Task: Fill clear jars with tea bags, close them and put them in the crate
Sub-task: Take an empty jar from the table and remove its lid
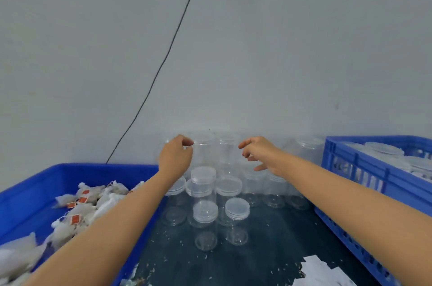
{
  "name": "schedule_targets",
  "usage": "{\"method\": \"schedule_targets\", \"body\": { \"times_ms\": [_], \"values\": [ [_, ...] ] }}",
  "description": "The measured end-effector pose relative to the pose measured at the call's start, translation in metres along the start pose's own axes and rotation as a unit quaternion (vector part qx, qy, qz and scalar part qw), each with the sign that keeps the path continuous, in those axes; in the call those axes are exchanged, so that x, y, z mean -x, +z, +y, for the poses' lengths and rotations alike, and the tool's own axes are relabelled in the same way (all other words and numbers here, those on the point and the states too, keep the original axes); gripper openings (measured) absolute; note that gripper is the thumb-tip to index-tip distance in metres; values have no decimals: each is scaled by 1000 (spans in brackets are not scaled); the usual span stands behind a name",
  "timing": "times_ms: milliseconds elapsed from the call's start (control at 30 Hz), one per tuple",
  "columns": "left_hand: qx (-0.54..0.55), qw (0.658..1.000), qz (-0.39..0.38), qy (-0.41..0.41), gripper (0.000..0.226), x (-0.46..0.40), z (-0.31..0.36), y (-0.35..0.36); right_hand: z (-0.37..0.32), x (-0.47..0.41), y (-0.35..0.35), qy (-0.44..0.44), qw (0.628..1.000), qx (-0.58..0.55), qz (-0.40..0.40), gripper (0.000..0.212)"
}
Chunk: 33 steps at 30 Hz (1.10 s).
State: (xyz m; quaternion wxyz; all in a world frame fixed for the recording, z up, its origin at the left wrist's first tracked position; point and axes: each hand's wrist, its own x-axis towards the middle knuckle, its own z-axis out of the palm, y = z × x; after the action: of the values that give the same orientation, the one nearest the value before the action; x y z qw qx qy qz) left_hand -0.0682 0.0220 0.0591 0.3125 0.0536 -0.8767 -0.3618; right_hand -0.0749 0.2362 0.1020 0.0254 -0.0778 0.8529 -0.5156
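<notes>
Several clear jars with clear lids (203,182) stand on the dark table (268,250) against the wall, some stacked two high. My left hand (176,157) reaches to the back row, its thumb and fingers loosely curled at the left edge of an upper jar (204,145); no grip on it shows. My right hand (257,152) hovers to the right of that jar with fingers spread and holds nothing. Tea bags (77,206), white with orange tags, fill the blue bin (70,168) on the left. The blue crate (364,168) on the right holds closed jars (383,148).
A black cable (163,58) runs down the white wall behind the bin. White paper slips (322,271) lie at the table's front right. Crumbs are scattered over the dark surface in front of the jars.
</notes>
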Motion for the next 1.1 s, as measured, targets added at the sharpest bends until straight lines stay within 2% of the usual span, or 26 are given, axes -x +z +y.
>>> {"method": "schedule_targets", "body": {
  "times_ms": [133, 267, 367, 467, 633, 733, 867, 933, 1000, 1033, 1100],
  "values": [
    [17, 999, 14, -44, 25, -28, -35, -4, 6, -31, 17, 26, 999, -42, 7, 24],
    [31, 999, 5, 11, 27, -53, -39, 5, 10, -59, 28, 55, 992, -103, 38, 42],
    [-43, 994, -10, 96, 33, -67, -28, 19, 16, -81, 35, 52, 988, -129, 64, 56],
    [-169, 966, -52, 186, 45, -76, -16, 43, 25, -99, 43, 47, 987, -135, 72, 70],
    [-229, 945, -145, 181, 44, -85, -11, 85, 48, -122, 67, 41, 984, -147, 89, 79],
    [-192, 958, -144, 157, 42, -87, -17, 94, 58, -135, 75, 39, 980, -161, 107, 84],
    [-123, 967, -145, 168, 37, -86, -13, 92, 59, -144, 77, 14, 973, -169, 157, 91],
    [-31, 974, -133, 181, 35, -83, -6, 86, 55, -141, 77, -4, 967, -168, 191, 94],
    [120, 969, -124, 174, 37, -75, 3, 76, 48, -134, 74, -41, 961, -161, 223, 101],
    [183, 962, -119, 167, 41, -69, 7, 70, 44, -127, 72, -71, 956, -152, 242, 102],
    [241, 951, -109, 160, 56, -54, 14, 59, 38, -107, 64, -148, 939, -127, 282, 103]
  ]
}}
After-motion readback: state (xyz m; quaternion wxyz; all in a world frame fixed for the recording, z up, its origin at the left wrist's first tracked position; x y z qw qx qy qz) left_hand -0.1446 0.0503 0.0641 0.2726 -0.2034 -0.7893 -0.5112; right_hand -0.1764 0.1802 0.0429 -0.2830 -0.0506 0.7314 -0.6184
